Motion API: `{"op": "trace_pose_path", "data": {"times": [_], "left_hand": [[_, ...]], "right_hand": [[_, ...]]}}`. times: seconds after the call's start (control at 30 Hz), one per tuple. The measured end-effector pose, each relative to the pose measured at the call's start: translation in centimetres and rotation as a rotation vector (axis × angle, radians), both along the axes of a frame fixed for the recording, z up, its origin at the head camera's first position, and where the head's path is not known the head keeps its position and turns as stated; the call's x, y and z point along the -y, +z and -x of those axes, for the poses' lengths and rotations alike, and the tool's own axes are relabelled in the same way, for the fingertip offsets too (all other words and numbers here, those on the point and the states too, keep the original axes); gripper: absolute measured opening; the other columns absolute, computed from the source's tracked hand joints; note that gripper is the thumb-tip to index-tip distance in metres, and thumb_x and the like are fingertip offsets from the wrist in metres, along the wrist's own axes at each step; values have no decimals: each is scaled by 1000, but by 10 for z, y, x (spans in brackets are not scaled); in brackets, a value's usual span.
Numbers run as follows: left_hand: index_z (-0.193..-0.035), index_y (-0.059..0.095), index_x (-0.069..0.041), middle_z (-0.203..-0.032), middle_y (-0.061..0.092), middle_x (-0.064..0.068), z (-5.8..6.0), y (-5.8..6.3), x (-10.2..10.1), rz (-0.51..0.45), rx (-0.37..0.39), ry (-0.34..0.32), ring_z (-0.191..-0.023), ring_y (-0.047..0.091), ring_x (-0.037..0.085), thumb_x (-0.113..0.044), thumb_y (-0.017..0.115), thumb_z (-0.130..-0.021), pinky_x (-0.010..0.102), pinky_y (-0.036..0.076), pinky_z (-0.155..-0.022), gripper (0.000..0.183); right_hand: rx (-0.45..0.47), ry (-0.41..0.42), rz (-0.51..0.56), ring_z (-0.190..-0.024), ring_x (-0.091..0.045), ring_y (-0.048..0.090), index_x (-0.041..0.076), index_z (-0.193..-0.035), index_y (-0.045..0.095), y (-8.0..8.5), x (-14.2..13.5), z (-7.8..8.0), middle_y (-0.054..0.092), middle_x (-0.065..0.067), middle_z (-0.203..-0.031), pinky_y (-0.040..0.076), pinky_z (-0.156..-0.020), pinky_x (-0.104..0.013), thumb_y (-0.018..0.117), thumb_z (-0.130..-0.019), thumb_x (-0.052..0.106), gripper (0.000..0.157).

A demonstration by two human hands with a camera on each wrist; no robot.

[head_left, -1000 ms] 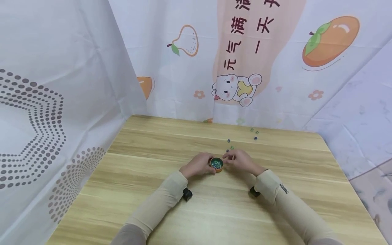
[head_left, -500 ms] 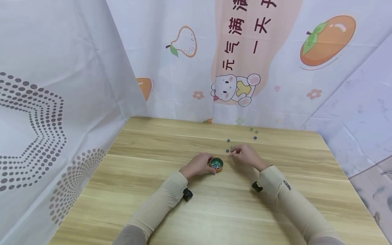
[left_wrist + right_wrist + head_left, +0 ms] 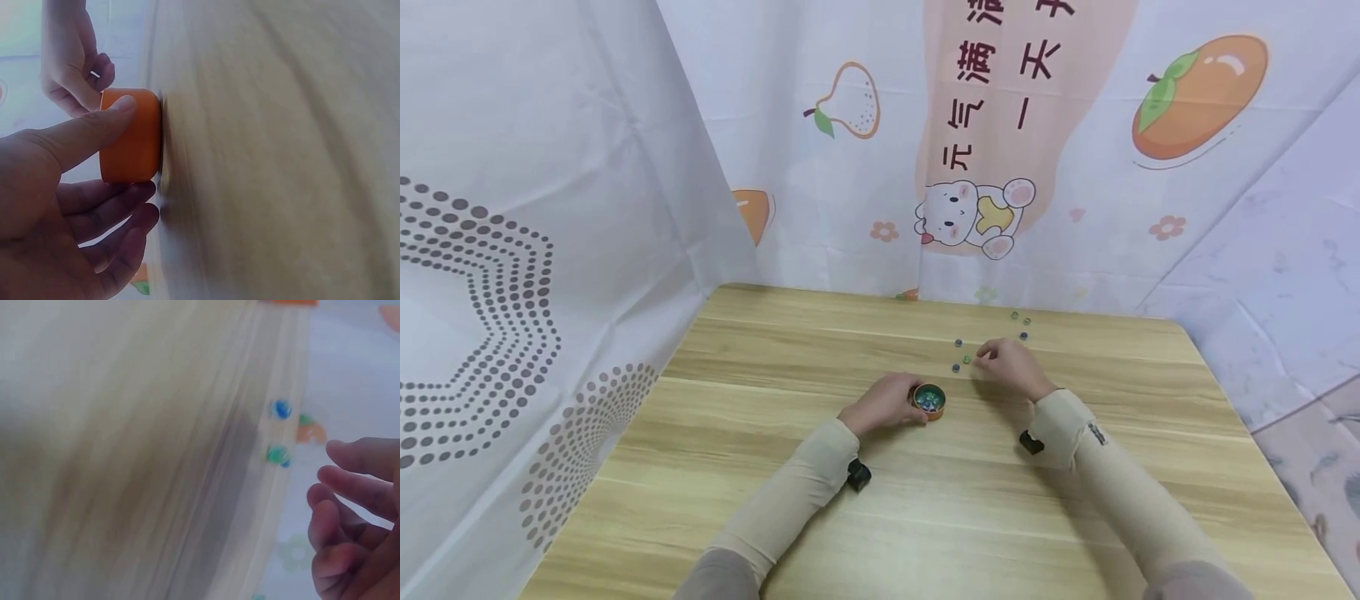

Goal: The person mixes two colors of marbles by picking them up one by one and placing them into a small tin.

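My left hand (image 3: 886, 402) holds a small round orange tub (image 3: 130, 140) on the wooden table, thumb on one side and fingers on the other. Blue and green glass marbles (image 3: 929, 401) lie inside it. Just right of a loose green marble (image 3: 967, 360) hovers my right hand (image 3: 1009, 364), its fingers loosely bent; in the right wrist view the thumb and forefinger are apart with nothing between them. Close to the green one are two blue marbles, a nearer one (image 3: 956, 367) and a farther one (image 3: 958, 342).
Toward the table's back edge lie two greenish marbles (image 3: 1014, 316) and a dark blue marble (image 3: 1024, 336), beyond my right hand. A printed white curtain (image 3: 820, 208) hangs behind the table (image 3: 775, 350), and another sheet (image 3: 625, 167) hangs at the left.
My right hand has moved from beside the tub, away and to the right, past the loose blue and green marbles. The left hand keeps holding the tub in place.
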State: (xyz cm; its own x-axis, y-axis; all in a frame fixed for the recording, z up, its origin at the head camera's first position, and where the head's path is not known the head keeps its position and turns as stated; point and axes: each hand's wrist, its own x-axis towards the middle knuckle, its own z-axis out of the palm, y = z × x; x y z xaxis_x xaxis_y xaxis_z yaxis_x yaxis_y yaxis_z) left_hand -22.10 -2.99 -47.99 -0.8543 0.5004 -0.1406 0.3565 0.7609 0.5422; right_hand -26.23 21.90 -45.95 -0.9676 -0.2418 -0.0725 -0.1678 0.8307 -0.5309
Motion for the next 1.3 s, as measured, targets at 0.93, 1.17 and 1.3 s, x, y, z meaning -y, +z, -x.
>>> {"op": "trace_pose_path", "data": {"times": [0.93,1.17,1.3], "left_hand": [[-131,59,-8,-124,67,6,-3,4,-2,10,-28,25,-113,61,21,-32,84,-76,35,47,-99,66],[-129,60,-8,-120,68,5,-3,3,-3,7,-23,32,-110,62,19,-34,83,-76,34,48,-97,63],[-130,60,-8,-122,67,5,-3,4,-3,20,-21,25,-112,61,20,-33,82,-77,34,47,-99,63]], "right_hand": [[10,75,-41,-84,-24,65,1,-109,71,-21,4,23,71,-17,-101,53,-75,-41,64,-91,21,27],[-6,93,-42,-82,-22,64,8,-101,74,-23,7,27,71,-13,-99,52,-72,-38,63,-92,21,19],[-4,93,-44,-80,-20,63,10,-95,75,-22,7,27,72,-11,-98,51,-69,-34,65,-92,21,15]]}}
